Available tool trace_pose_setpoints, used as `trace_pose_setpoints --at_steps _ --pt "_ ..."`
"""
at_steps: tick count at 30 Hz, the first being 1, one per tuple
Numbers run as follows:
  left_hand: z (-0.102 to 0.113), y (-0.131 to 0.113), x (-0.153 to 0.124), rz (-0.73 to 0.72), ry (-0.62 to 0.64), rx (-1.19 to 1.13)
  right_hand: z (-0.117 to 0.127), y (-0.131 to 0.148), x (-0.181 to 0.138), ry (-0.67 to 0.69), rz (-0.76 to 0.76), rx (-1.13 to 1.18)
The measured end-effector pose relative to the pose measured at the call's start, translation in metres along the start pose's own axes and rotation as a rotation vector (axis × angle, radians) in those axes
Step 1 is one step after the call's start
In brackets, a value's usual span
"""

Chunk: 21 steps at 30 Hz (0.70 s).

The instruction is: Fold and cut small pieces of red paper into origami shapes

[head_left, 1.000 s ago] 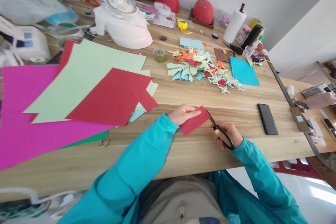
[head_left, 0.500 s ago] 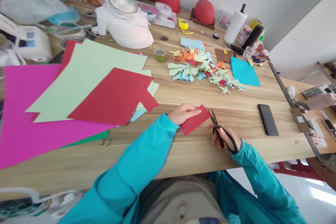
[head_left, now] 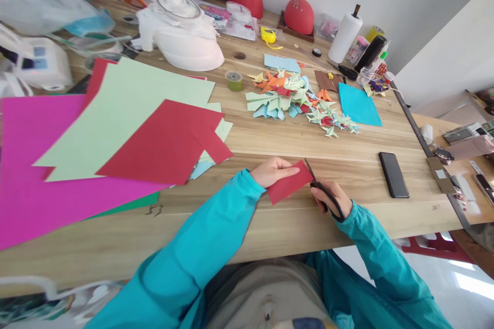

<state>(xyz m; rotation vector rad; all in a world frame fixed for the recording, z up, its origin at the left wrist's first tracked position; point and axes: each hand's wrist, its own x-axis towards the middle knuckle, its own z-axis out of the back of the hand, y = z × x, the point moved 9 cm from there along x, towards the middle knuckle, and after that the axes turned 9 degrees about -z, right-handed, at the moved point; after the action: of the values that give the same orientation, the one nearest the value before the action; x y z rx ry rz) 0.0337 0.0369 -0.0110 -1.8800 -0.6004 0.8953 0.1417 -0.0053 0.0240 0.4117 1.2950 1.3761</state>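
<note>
My left hand [head_left: 272, 170] pinches a small red paper piece [head_left: 290, 183] just above the wooden table [head_left: 270, 226] near its front edge. My right hand [head_left: 332, 198] grips black scissors [head_left: 318, 185], fingers through the handles. The blades meet the right edge of the red piece. Both arms wear teal sleeves.
Large sheets of pink [head_left: 23, 164], pale green [head_left: 123, 108] and red paper [head_left: 165, 144] lie fanned out at the left. A pile of folded paper shapes [head_left: 297, 100] and a blue square [head_left: 358, 105] sit further back. A black phone [head_left: 393, 174] lies at the right. Clutter lines the far edge.
The scissors opened and drew back from the red piece, then closed in on its right edge again. My left hand has kept hold of the paper and shifted slightly right.
</note>
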Motion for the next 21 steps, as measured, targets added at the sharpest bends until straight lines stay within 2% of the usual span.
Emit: trace_pose_setpoints --at_steps 21 --pt "-0.0034 0.0035 0.0005 0.034 0.004 -0.003 0.0034 0.0013 0.0071 -0.041 0.027 -0.021"
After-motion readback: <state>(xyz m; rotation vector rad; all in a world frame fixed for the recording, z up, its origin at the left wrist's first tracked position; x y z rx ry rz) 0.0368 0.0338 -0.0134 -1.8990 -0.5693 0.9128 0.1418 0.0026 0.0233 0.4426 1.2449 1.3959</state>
